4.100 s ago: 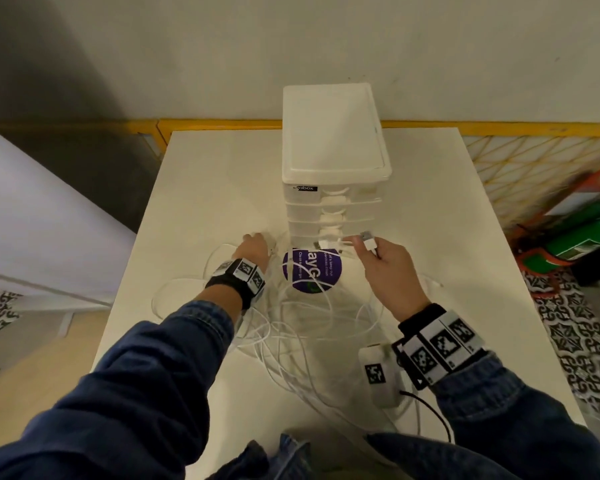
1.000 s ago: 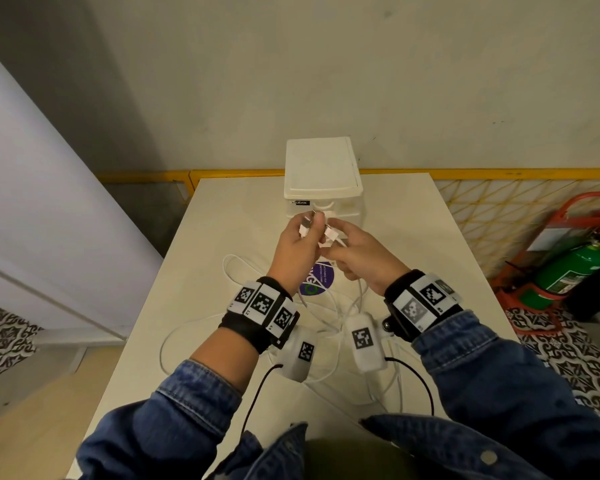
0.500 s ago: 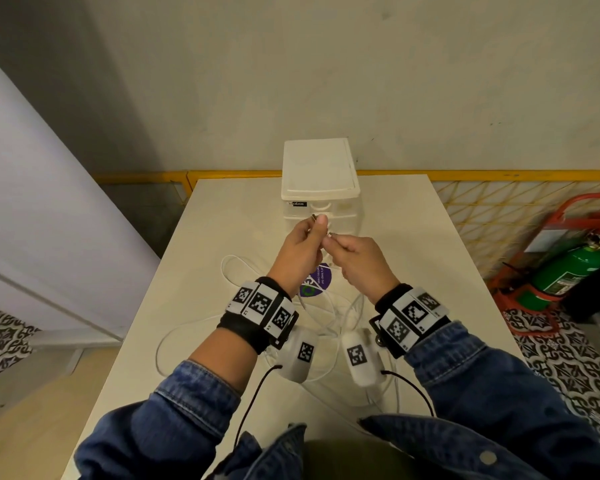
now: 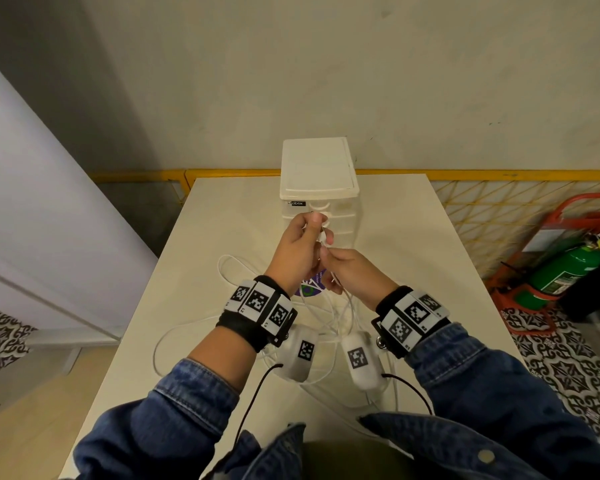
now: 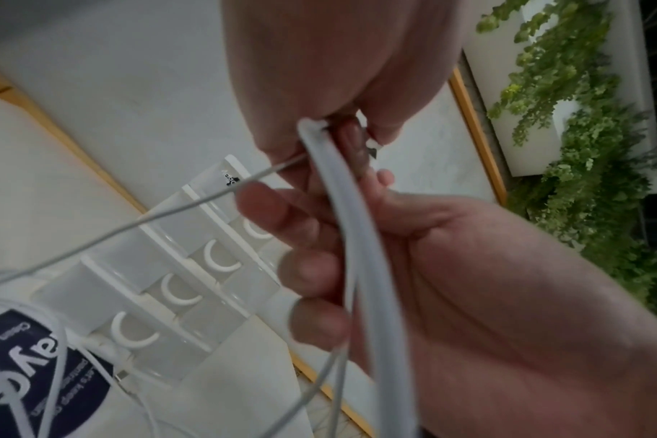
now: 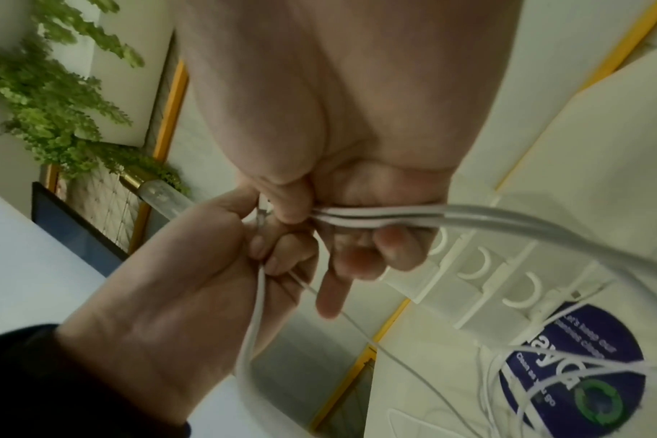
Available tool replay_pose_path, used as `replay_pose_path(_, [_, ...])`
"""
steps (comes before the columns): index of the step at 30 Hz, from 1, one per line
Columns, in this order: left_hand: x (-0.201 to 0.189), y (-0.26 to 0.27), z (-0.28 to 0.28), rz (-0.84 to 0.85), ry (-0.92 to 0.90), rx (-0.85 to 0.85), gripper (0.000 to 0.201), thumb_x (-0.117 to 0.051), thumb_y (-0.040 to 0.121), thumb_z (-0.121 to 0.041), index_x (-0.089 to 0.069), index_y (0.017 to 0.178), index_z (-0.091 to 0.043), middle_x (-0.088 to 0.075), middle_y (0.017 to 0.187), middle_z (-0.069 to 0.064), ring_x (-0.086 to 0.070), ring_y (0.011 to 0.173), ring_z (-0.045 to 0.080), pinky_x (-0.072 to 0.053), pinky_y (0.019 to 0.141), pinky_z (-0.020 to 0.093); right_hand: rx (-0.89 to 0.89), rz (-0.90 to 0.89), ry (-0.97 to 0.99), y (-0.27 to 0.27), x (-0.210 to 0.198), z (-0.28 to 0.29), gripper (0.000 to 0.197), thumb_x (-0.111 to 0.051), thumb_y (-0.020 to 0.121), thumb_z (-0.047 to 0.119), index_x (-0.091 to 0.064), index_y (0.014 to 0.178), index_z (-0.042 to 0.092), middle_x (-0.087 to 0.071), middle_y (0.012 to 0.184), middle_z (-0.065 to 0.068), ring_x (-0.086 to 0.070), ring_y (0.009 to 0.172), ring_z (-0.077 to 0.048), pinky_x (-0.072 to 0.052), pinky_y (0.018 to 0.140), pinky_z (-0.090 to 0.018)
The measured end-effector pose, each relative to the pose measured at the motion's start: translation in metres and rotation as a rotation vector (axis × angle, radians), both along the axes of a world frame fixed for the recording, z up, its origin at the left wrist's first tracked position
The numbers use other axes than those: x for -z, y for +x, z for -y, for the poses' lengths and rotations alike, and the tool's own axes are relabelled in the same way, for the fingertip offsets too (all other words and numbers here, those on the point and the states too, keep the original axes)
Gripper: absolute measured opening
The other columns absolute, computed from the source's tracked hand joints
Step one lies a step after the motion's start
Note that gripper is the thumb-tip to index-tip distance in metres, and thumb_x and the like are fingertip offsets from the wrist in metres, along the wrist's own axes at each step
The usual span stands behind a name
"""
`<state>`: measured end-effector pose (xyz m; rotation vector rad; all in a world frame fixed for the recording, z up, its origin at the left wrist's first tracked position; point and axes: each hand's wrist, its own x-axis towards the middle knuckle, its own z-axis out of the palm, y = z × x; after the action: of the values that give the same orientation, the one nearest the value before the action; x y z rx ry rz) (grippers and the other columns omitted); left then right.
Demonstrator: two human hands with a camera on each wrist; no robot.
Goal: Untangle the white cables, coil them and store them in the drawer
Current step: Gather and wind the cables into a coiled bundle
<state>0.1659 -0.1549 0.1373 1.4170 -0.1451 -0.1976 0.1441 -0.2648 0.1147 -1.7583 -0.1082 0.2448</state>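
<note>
White cables [image 4: 329, 317] hang from both hands, raised above the table [image 4: 413, 237] in front of the drawer unit [image 4: 319, 174]. Four seconds ago the hands were low at the tangle, well apart, and the right hand pinched one plug near the bottom drawer. Half a second ago they were already together at the height of the upper drawers, and since then they changed little; the right hand sits slightly lower.

The left hand [image 4: 300, 252] has its fingers curled, and its thumb and forefinger pinch a cable end at the fingertips; in the left wrist view two strands leave from under its thumb. The right hand [image 4: 349, 271] is also curled, and two strands run side by side under its thumb [image 6: 285, 204] and across its fingers. Just beyond the fingertips of both hands are the drawer handles [image 5: 222, 260], all closed.

Below the wrists most of the cable is loose loops on the table, around a purple sticker [image 6: 567, 367].

I judge that one cable is now picked out and its ends are brought together, so the coiling can begin, but the rest is not yet untangled and no drawer is open.
</note>
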Motion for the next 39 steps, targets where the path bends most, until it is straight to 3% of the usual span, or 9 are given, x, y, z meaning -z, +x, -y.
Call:
replay_pose_path(5, [0.0,0.003,0.0,-0.001,-0.019,-0.028,0.024,-0.032,0.101,-0.032,-0.052,0.096,-0.019,-0.046,0.066,-0.003,-0.035,0.039,0.006,-0.03,0.039,0.019,-0.094,-0.144,0.163,-0.002,0.007,-0.006,0.034,-0.032,0.098,0.037,-0.056,0.108,0.016,-0.067,0.086,-0.002,-0.067,0.081,-0.013,-0.052,0.081,-0.032])
replay_pose_path(11, [0.004,0.002,0.0,-0.048,-0.13,0.036,0.023,-0.031,0.102,-0.034,-0.049,0.104,-0.02,-0.047,0.073,-0.002,-0.03,0.041,0.005,-0.03,0.038,0.017,-0.158,-0.097,0.252,-0.008,0.007,-0.003,0.016,-0.052,0.09,0.008,-0.053,0.106,0.01,-0.065,0.087,-0.006,-0.066,0.078,-0.011,-0.053,0.075,-0.021])
replay_pose_path(16, [0.004,0.002,-0.001,-0.156,-0.28,0.128,0.024,-0.03,0.101,-0.036,-0.047,0.106,-0.019,-0.046,0.074,-0.002,-0.029,0.043,0.006,-0.025,0.041,0.02,-0.082,-0.13,0.083,-0.007,0.009,0.001,0.011,-0.068,0.08,0.012,-0.063,0.073,0.018,-0.059,0.069,0.006,-0.056,0.065,-0.002,-0.042,0.069,-0.018])
replay_pose_path(22, [0.005,0.01,-0.008,-0.098,-0.245,0.088,0.027,-0.028,0.102,-0.033,-0.048,0.107,-0.015,-0.046,0.072,-0.001,-0.029,0.046,0.007,-0.029,0.047,0.019,-0.078,-0.11,0.043,-0.006,0.014,-0.002,0.011,-0.058,0.088,0.013,-0.065,0.095,0.007,-0.068,0.087,-0.006,-0.064,0.084,-0.013,-0.047,0.081,-0.021])
replay_pose_path(27, [0.016,0.02,-0.028,-0.032,-0.191,-0.027,0.027,-0.024,0.104,-0.028,-0.046,0.112,-0.014,-0.049,0.076,0.001,-0.037,0.049,0.009,-0.04,0.055,0.023,0.069,0.058,-0.008,-0.008,0.023,-0.002,0.012,-0.046,0.094,0.008,-0.058,0.092,0.012,-0.058,0.067,-0.003,-0.054,0.063,-0.01,-0.046,0.068,-0.023])
replay_pose_path(32, [0.028,0.025,-0.043,-0.102,0.092,-0.07,0.021,-0.033,0.102,-0.025,-0.044,0.112,-0.01,-0.061,0.089,0.003,-0.055,0.068,0.011,-0.047,0.055,0.02,0.226,0.199,-0.303,-0.007,0.031,-0.009,0.022,-0.042,0.095,0.012,-0.064,0.099,0.007,-0.048,0.064,0.014,-0.046,0.059,-0.002,-0.035,0.062,-0.016])
replay_pose_path(35, [0.035,0.036,-0.054,-0.204,0.344,-0.105,0.034,-0.038,0.099,-0.016,-0.04,0.132,-0.005,-0.052,0.127,0.013,-0.055,0.095,0.019,-0.048,0.07,0.021,0.251,0.252,-0.424,-0.008,0.034,-0.009,0.024,-0.043,0.096,0.014,-0.063,0.102,0.003,-0.047,0.065,0.017,-0.044,0.06,-0.001,-0.034,0.06,-0.016])
replay_pose_path(37, [0.039,0.037,-0.058,-0.059,0.637,-0.142,0.048,-0.04,0.098,-0.012,-0.028,0.143,-0.001,-0.037,0.144,0.016,-0.043,0.125,0.025,-0.04,0.096,0.025,0.235,0.263,-0.485,-0.008,0.035,-0.009,0.024,-0.043,0.096,0.014,-0.064,0.102,0.004,-0.045,0.065,0.019,-0.043,0.061,0.001,-0.033,0.059,-0.013])
replay_pose_path(39, [0.036,0.031,-0.055,0.23,0.742,-0.141,0.046,-0.042,0.098,-0.012,-0.033,0.141,0.0,-0.038,0.145,0.018,-0.035,0.135,0.028,-0.027,0.108,0.028,0.206,0.277,-0.514,-0.008,0.034,-0.01,0.024,-0.043,0.096,0.015,-0.064,0.101,0.005,-0.044,0.064,0.02,-0.044,0.061,0.0,-0.033,0.059,-0.01])
